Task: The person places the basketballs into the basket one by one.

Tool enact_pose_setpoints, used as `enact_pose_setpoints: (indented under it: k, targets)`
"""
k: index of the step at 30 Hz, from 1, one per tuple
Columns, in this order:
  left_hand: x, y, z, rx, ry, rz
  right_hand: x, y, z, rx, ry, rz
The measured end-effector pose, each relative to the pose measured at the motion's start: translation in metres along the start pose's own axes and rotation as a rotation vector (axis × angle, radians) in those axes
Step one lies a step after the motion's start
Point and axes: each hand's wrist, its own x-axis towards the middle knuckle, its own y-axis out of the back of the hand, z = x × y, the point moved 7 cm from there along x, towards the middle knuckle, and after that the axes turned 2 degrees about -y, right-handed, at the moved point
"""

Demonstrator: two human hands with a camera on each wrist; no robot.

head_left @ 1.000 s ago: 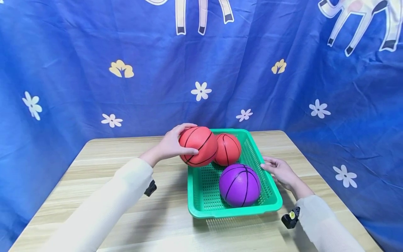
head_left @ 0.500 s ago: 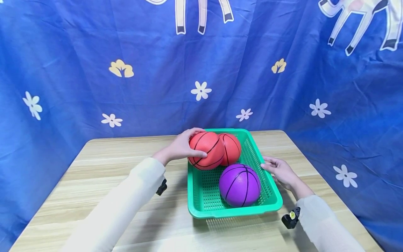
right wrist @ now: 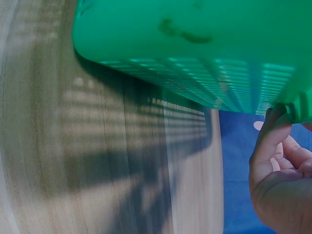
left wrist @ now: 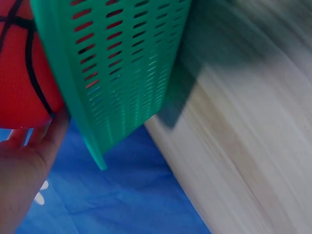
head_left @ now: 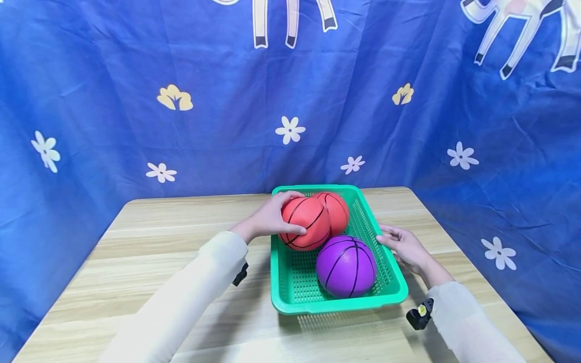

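In the head view my left hand [head_left: 271, 217] grips a red toy basketball [head_left: 313, 227] from its left side, thumb in front and fingers behind. The ball is inside the left part of a green perforated plastic basket [head_left: 338, 306], against a second red basketball [head_left: 338, 213] at the back. A purple basketball [head_left: 346, 267] sits in the front right of the basket. My right hand [head_left: 405, 248] pinches the basket's right rim. In the left wrist view the left hand's fingers [left wrist: 51, 134] lie between the ball and the rim. The right wrist view shows the right hand [right wrist: 282, 178] at the basket edge.
The basket stands on a light wood-grain table [head_left: 150, 252], towards its right side. A blue curtain [head_left: 227, 126] with white flowers and animal figures hangs behind the table and along its right. Black wrist cameras [head_left: 419, 315] are strapped to both forearms.
My left hand has carried the red basketball right and down, from over the basket's left rim to inside it, beside the other red ball. The right hand and basket have hardly moved.
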Motion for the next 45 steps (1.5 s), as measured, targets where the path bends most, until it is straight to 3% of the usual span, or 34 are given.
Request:
enact_pose_setpoints:
  k: [11,19,26,28,38,45]
  targets:
    - [-0.009,-0.008,-0.004,0.017,-0.029,-0.018,-0.001,-0.001,-0.002,0.015,0.006,-0.015]
    - [-0.013,-0.015,-0.009,0.124,-0.049,-0.065,-0.001,0.0,0.001,0.011,0.019,-0.025]
    - [-0.02,-0.028,-0.016,0.347,-0.064,-0.136,0.0,0.0,0.004,0.03,0.006,-0.017]
    - [-0.022,-0.029,-0.018,0.369,-0.058,-0.141,0.001,0.0,0.003,0.032,0.005,-0.014]
    - [-0.021,-0.024,-0.014,0.307,-0.048,-0.137,0.0,-0.001,-0.003,0.037,0.012,-0.032]
    - [-0.023,-0.015,-0.011,0.243,-0.023,-0.12,0.0,0.002,-0.005,-0.027,-0.01,-0.033]
